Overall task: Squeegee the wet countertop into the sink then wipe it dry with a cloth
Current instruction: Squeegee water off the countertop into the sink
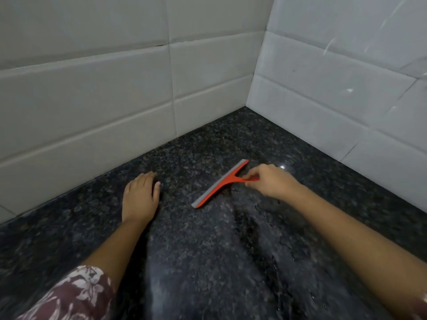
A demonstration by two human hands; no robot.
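Note:
A red squeegee (219,184) with a grey rubber blade lies blade-down on the dark speckled granite countertop (208,262), slanting from lower left to upper right. My right hand (269,181) grips its short red handle with fingers curled around it. My left hand (141,196) rests flat on the counter, palm down, to the left of the blade and apart from it. Wet streaks and a film of water show on the stone below the squeegee and toward the lower right. No sink or cloth is in view.
White tiled walls meet in a corner behind the counter, the back wall (92,100) on the left and the side wall (346,88) on the right. A patterned maroon sleeve (76,294) shows at the bottom left.

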